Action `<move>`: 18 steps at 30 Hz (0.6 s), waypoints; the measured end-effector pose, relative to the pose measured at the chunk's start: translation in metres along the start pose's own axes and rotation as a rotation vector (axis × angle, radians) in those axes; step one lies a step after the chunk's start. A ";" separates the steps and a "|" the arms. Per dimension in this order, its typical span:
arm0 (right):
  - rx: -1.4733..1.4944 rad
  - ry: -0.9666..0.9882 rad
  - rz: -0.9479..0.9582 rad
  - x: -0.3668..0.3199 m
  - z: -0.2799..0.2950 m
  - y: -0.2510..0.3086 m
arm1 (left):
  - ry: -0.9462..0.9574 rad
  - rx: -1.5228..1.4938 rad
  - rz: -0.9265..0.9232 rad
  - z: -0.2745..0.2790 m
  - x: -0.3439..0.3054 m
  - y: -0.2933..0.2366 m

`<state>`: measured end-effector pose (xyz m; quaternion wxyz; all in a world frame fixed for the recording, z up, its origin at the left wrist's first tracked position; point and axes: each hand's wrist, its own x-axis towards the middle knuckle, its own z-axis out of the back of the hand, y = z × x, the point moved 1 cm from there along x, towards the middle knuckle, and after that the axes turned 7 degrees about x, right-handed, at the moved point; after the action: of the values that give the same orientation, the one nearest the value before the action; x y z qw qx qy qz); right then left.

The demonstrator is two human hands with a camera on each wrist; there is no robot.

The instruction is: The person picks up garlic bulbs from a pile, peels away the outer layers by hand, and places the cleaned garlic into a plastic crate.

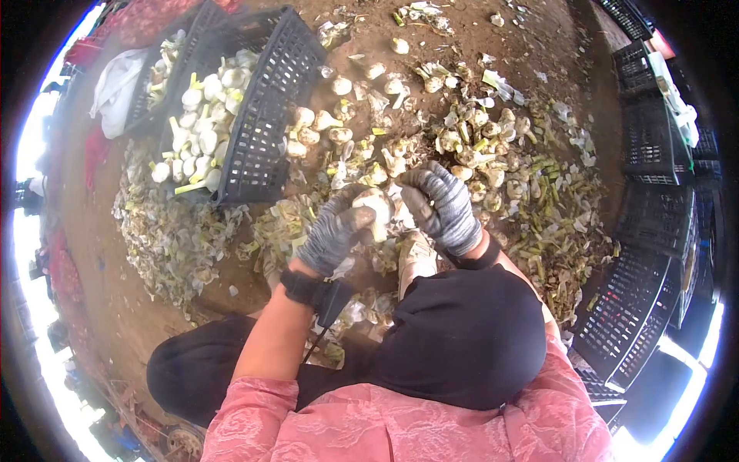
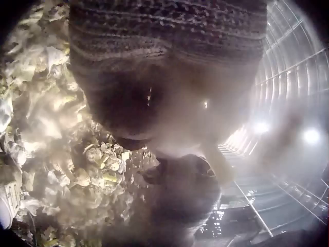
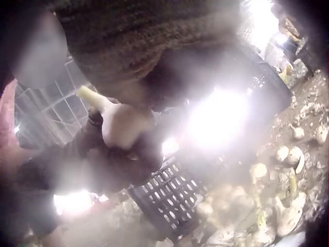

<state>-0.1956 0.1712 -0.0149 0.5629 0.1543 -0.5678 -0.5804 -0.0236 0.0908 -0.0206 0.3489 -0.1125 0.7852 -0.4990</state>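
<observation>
In the head view my gloved left hand holds a white garlic bulb between thumb and fingers, its short cut stem pointing down towards me. Just right of the bulb is my gloved right hand, with fingers curled and thumb bent in; I cannot tell whether it pinches a bit of skin. The right wrist view shows the bulb from the side, its pale stem up to the left, close under the right glove. Glare and blur hide much of both hands in the wrist views.
A black crate at the left holds white, trimmed garlic. Untrimmed garlic bulbs lie heaped ahead on the dirt floor, with several loose ones near the crate. Skins and stem scraps cover the ground. More black crates line the right side.
</observation>
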 end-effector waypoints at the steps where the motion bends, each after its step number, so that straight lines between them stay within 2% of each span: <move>1: 0.003 -0.001 0.000 0.001 0.001 0.004 | -0.061 -0.079 0.034 0.001 0.001 0.003; 3: -0.113 0.221 -0.031 -0.001 0.002 0.012 | -0.071 -0.076 0.046 0.000 0.000 0.005; 9: -0.267 0.334 0.020 0.000 -0.002 0.006 | -0.126 -0.111 0.095 -0.001 0.000 0.010; 11: -0.361 0.301 0.046 -0.002 -0.004 0.002 | 0.063 -0.166 -0.006 0.005 0.004 0.013; 13: -0.212 0.182 0.064 0.004 -0.001 0.001 | 0.029 -0.099 0.025 -0.001 -0.005 -0.002; 15: -0.286 0.081 0.034 0.005 -0.002 -0.013 | 0.233 0.077 0.149 -0.001 -0.005 -0.003; 16: -0.271 -0.012 -0.026 0.005 -0.002 -0.012 | 0.269 0.049 0.170 -0.005 -0.004 0.001; 18: -0.264 -0.027 -0.040 0.002 0.002 -0.019 | 0.266 0.094 0.119 -0.009 -0.002 0.000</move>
<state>-0.2068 0.1653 -0.0289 0.5589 0.0822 -0.4909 -0.6632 -0.0285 0.0977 -0.0173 0.2756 0.0180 0.8056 -0.5241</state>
